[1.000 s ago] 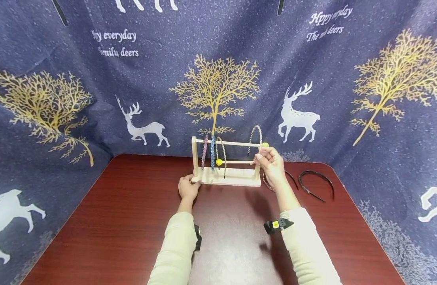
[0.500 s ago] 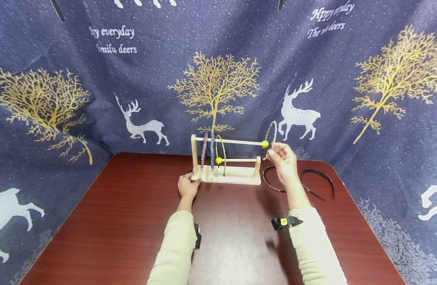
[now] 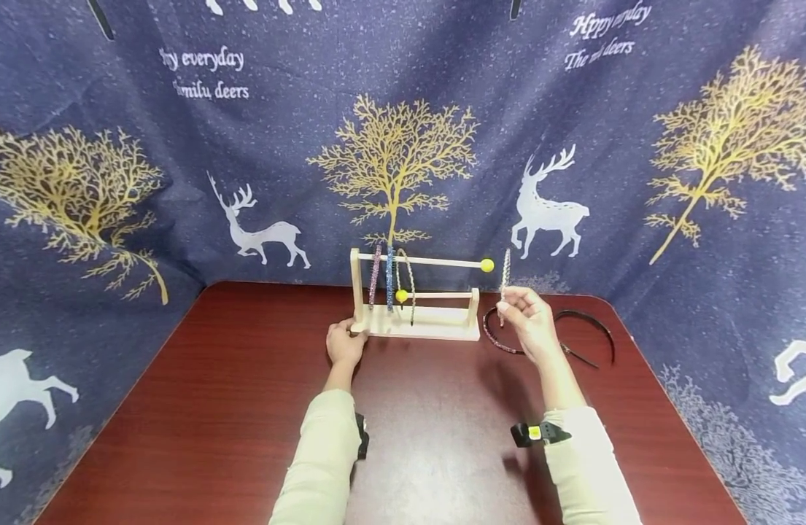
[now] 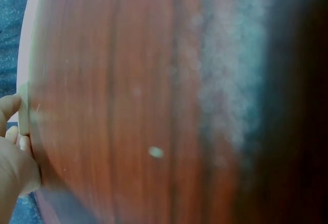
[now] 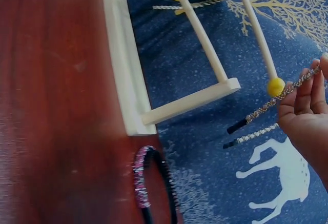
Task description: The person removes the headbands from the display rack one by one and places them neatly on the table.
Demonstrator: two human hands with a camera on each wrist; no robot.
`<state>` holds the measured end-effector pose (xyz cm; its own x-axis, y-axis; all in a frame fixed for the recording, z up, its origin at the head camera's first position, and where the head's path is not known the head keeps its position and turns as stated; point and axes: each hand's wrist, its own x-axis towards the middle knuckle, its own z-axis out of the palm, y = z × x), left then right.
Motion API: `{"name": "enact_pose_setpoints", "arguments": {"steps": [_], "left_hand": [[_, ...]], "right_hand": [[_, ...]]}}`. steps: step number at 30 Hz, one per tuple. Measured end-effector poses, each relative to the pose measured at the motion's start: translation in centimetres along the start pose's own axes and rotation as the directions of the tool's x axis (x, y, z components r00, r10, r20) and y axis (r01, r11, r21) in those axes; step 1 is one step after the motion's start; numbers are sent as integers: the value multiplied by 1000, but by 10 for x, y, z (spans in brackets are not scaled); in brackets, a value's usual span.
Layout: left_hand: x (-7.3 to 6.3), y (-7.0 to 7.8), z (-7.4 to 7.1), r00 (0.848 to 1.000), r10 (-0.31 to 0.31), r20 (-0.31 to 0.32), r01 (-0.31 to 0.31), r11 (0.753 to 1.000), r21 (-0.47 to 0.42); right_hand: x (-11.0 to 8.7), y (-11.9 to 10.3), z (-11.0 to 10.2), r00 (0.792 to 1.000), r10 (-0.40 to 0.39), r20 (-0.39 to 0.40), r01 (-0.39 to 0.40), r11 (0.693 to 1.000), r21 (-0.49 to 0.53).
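A wooden headband rack (image 3: 442, 335) stands at the back of the table, with two bars tipped by yellow balls. My left hand (image 3: 346, 344) grips the left end of its base. My right hand (image 3: 529, 321) pinches a sparkly silver-beaded headband (image 3: 505, 270) just right of the upper bar's yellow ball (image 3: 486, 265). In the right wrist view that headband's dark tips (image 5: 237, 126) show, clear of the rack. Hanging from the upper bar are a pink headband (image 3: 375, 277), a blue headband (image 3: 389, 281) and a braided-looking headband (image 3: 411, 281).
To the right of the rack lie a pink-studded headband (image 3: 497, 343) and a black headband (image 3: 596, 322) on the red-brown table (image 3: 232, 408). A dark blue cloth (image 3: 278, 146) with deer and trees hangs behind the table's back edge.
My right hand has drawn the beaded headband rightward off the end of the upper bar, then lowered and turned it so it appears edge-on. The left hand has stayed at the base.
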<state>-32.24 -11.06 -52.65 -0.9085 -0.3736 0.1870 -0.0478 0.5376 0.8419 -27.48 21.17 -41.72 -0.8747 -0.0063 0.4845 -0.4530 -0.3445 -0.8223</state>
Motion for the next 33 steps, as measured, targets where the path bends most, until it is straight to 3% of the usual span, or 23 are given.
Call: {"name": "enact_pose_setpoints", "arguments": {"steps": [7, 13, 17, 22, 29, 33], "left_hand": [[0, 0, -2, 1000, -7, 7, 7, 1000, 9], [-2, -2, 0, 1000, -13, 4, 13, 1000, 11], [-1, -2, 1, 1000, 7, 0, -7, 1000, 7], [0, -1, 0, 1000, 16, -9, -16, 1000, 6], [0, -2, 1, 1000, 9, 0, -9, 1000, 21], [1, -2, 1, 1000, 6, 7, -6, 1000, 18]], "right_hand": [[-20, 10, 2, 992, 119, 42, -112, 985, -133], [-34, 13, 13, 972, 224, 75, -193, 936, -293], [-40, 7, 27, 961, 235, 145, -169, 917, -361], [-43, 6, 40, 939, 234, 252, -125, 916, -382], [-47, 12, 49, 882, 291, 372, -106, 889, -445], [-48, 15, 55, 857, 338, 388, -124, 867, -483]]}}
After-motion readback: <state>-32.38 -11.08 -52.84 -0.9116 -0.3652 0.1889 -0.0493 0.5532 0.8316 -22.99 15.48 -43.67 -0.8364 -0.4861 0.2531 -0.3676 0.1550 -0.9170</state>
